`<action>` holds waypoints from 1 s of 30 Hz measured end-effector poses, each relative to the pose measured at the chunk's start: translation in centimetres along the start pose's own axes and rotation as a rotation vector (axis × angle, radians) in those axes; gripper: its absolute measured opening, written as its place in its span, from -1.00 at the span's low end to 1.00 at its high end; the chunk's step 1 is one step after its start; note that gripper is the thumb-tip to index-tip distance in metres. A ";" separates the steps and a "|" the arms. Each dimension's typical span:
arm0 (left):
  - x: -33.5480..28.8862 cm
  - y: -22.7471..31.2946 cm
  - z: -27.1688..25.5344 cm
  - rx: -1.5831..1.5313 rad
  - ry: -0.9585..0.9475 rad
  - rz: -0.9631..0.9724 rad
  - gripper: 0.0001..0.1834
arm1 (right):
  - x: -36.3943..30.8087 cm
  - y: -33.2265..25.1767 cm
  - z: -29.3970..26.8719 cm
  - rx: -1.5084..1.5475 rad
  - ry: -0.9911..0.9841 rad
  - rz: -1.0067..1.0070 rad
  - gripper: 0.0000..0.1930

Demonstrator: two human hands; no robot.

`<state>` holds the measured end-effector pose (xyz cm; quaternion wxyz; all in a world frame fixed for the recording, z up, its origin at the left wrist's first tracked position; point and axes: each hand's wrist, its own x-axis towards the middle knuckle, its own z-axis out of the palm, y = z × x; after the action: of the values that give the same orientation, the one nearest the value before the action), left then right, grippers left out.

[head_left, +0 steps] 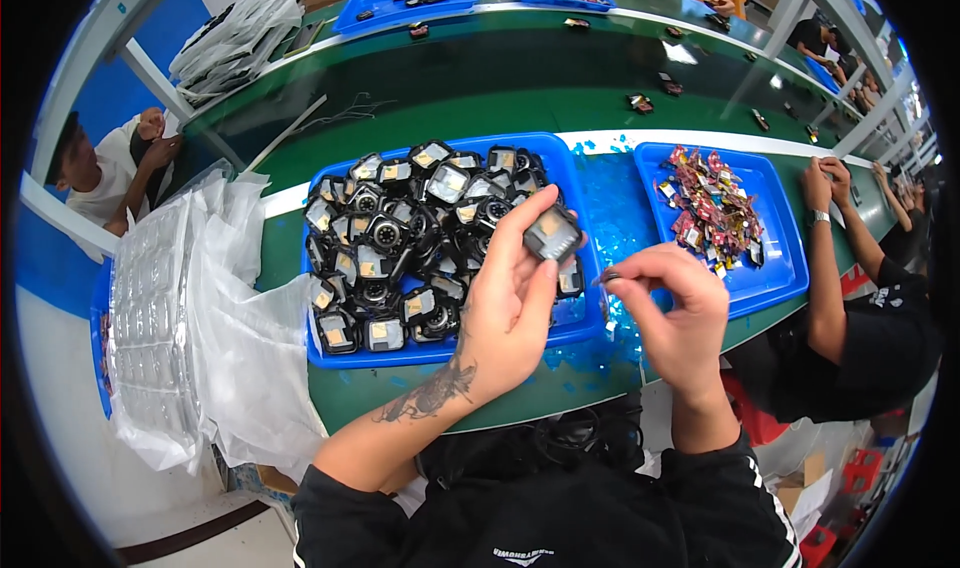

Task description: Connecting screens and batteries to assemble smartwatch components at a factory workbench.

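Observation:
My left hand (510, 303) is closed on a square black smartwatch case (553, 236), held between thumb and fingers with a grey face turned up. Close to its right, my right hand (682, 313) pinches a small dark piece (608, 277) between thumb and forefinger; its kind is too small to make out. Below my left hand, a blue tray (597, 320) is heaped with similar watch cases (388, 232), some showing round sensor backs. Beyond my right hand, a second blue tray (782, 266) holds a pile of small red, yellow and silver parts (712, 208).
Blue film scraps (612, 208) litter the green bench between the trays. Clear plastic blister trays and white wrapping (240, 338) stand at the left. A green conveyor (500, 73) with scattered parts runs beyond. Co-workers sit left, right and across, with more blue trays (405, 6) opposite.

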<state>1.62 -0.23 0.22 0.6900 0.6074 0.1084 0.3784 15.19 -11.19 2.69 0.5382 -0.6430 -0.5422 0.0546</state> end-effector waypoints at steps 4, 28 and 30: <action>-0.7 0.0 0.1 -0.142 -0.064 -0.112 -0.40 | 1.7 -1.7 1.2 -0.093 -0.059 -0.041 -0.87; -1.3 -0.3 -0.2 -0.122 -0.155 -0.158 -0.45 | 2.5 -1.4 0.8 -0.100 -0.119 0.072 -0.81; -1.1 -0.2 -0.3 -0.077 -0.157 -0.160 -0.45 | 2.6 -0.7 0.9 -0.093 -0.115 0.109 -0.78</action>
<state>0.80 -0.71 -0.39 0.7470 0.5977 0.0878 0.2774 15.20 -8.83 4.21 0.4720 -0.6918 -0.5382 0.0953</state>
